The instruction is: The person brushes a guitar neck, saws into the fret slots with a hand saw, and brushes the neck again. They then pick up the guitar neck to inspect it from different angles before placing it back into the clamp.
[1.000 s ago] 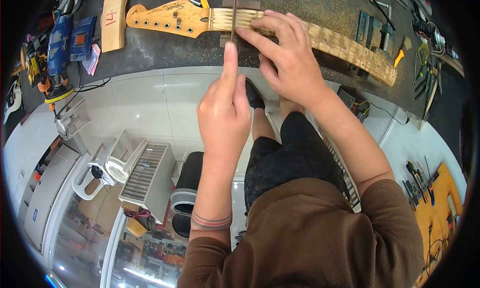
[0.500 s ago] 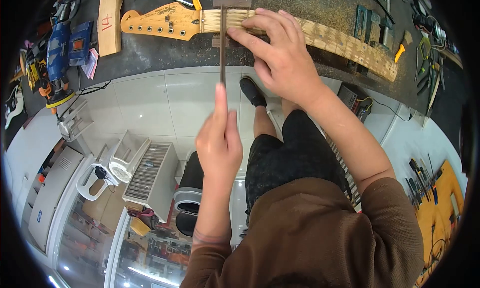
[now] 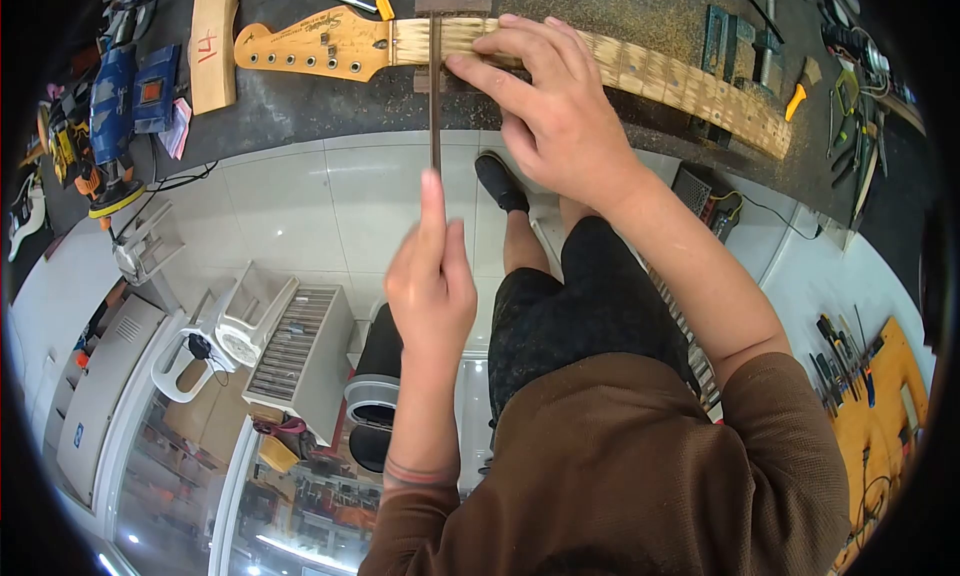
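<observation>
A guitar neck [image 3: 640, 68] of pale wood, with its headstock [image 3: 318, 48] to the left, lies across the workbench. My left hand [image 3: 430, 291] is closed round the near end of a long narrow file [image 3: 435, 116], with the index finger stretched along it; its grip end is hidden in my palm. The file crosses the fretboard near the headstock end. My right hand [image 3: 560, 101] rests on the fretboard just right of the file, fingers spread and pressed down, thumb apart on the near side. Brown strips [image 3: 453, 4] show at both edges of the neck under the file.
Wood dust covers the dark bench [image 3: 300, 111]. On the left are a wooden block [image 3: 212, 56] marked 14 and a blue power sander [image 3: 112, 106]. A yellow-handled screwdriver [image 3: 382, 4] lies behind the headstock. A dark vise [image 3: 735, 51] and a yellow-handled brush [image 3: 800, 91] are at right.
The whole view has shifted a little, so the bench things appear slightly further left. File and right hand keep nearly the same place on the neck.
</observation>
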The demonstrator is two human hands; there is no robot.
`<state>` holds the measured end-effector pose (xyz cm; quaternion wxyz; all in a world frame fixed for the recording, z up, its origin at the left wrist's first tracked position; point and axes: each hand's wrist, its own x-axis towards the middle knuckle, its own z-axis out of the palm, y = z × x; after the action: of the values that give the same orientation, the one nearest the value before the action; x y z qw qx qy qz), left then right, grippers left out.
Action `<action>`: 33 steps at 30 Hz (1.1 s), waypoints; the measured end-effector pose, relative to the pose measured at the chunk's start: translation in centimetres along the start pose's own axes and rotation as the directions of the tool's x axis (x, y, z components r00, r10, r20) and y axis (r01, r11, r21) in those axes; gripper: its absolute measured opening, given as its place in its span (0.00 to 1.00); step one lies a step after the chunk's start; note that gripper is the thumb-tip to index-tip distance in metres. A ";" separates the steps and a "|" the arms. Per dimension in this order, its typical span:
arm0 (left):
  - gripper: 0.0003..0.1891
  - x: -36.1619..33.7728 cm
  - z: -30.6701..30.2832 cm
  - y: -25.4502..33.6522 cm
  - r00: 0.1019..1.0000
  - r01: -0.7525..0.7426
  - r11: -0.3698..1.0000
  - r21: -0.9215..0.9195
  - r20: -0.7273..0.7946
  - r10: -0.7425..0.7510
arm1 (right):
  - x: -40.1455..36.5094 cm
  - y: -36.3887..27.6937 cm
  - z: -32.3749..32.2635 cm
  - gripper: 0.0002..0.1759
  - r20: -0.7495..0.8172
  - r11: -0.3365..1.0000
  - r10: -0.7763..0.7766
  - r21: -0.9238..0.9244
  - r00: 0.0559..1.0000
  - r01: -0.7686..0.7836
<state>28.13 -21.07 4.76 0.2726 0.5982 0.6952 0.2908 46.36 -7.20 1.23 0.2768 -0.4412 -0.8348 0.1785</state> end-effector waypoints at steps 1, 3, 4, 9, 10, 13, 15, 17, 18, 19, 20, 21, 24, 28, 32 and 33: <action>0.33 1.6 0.3 0.3 0.999 -0.047 0.999 0.021 -0.025 0.048 | 0.0 0.0 0.0 0.35 0.002 1.000 -0.003 0.000 1.000 0.003; 0.34 5.8 1.1 1.6 0.999 -0.031 0.999 0.009 -0.014 0.031 | 0.0 0.1 0.0 0.36 -0.010 1.000 -0.013 0.007 1.000 0.013; 0.35 6.7 1.2 2.0 1.000 -0.009 1.000 0.000 0.000 0.009 | -0.2 0.0 -0.1 0.36 -0.006 1.000 -0.013 0.009 1.000 0.013; 0.37 -3.3 -0.7 -0.8 1.000 0.003 0.998 0.060 0.022 -0.004 | -0.1 0.3 -0.1 0.37 0.000 0.999 -0.034 0.012 0.999 0.034; 0.37 -5.3 -1.3 -1.1 1.000 0.000 0.998 0.056 0.029 -0.001 | -0.2 0.2 0.0 0.37 -0.001 0.999 -0.032 0.019 0.999 0.032; 0.37 -7.6 -2.4 -0.9 1.000 0.008 1.000 0.030 0.011 -0.008 | 0.2 0.0 0.1 0.37 -0.005 0.999 -0.040 -0.004 0.999 0.040; 0.37 -7.2 -2.3 -0.3 1.000 0.023 1.000 0.005 -0.012 -0.023 | 0.6 -0.7 0.0 0.37 -0.035 0.999 0.045 0.004 0.998 -0.045; 0.35 -6.0 -1.9 0.0 0.998 0.017 0.998 -0.061 -0.052 -0.020 | 1.1 -0.9 -0.9 0.36 0.002 1.000 -0.005 -0.019 1.000 0.005; 0.35 -5.6 -1.7 0.0 0.998 0.016 0.998 -0.064 -0.051 -0.019 | 1.3 -0.8 -1.3 0.34 0.038 0.998 -0.054 -0.042 0.998 0.056; 0.34 -5.2 -1.6 0.0 1.000 -0.004 0.997 -0.072 -0.019 0.003 | 1.1 -0.2 -1.7 0.34 0.040 0.997 -0.053 -0.047 0.998 0.055; 0.34 -4.9 -1.4 0.0 1.000 -0.022 0.997 -0.080 0.014 0.023 | 0.8 0.6 -2.3 0.33 0.024 0.998 -0.061 -0.006 0.998 0.061; 0.34 -4.6 -1.1 0.0 1.000 -0.020 0.996 -0.083 0.016 0.022 | 0.4 1.2 -2.6 0.32 0.007 0.997 -0.067 0.038 0.998 0.067; 0.33 -4.4 -0.6 0.4 0.996 -0.021 0.993 -0.112 0.080 0.031 | -0.5 2.0 -2.9 0.31 -0.020 0.999 -0.033 0.006 0.999 0.033; 0.33 -4.8 0.1 0.4 0.995 -0.025 0.995 -0.097 0.094 0.034 | -1.0 2.3 -2.5 0.32 -0.019 0.999 -0.053 0.004 0.998 0.053; 0.33 -4.9 0.3 0.3 0.997 -0.036 0.995 -0.094 0.069 0.043 | -1.0 2.2 -2.4 0.33 -0.001 0.997 -0.051 -0.060 0.999 0.051; 0.33 -4.9 0.4 0.4 0.997 -0.037 0.995 -0.089 0.066 0.043 | -1.0 2.2 -2.3 0.33 -0.001 0.996 -0.056 -0.068 0.998 0.056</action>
<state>29.30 -25.84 4.93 0.3162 0.6090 0.6600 0.3059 49.68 -6.71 1.55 0.2677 -0.4269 -0.8520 0.1418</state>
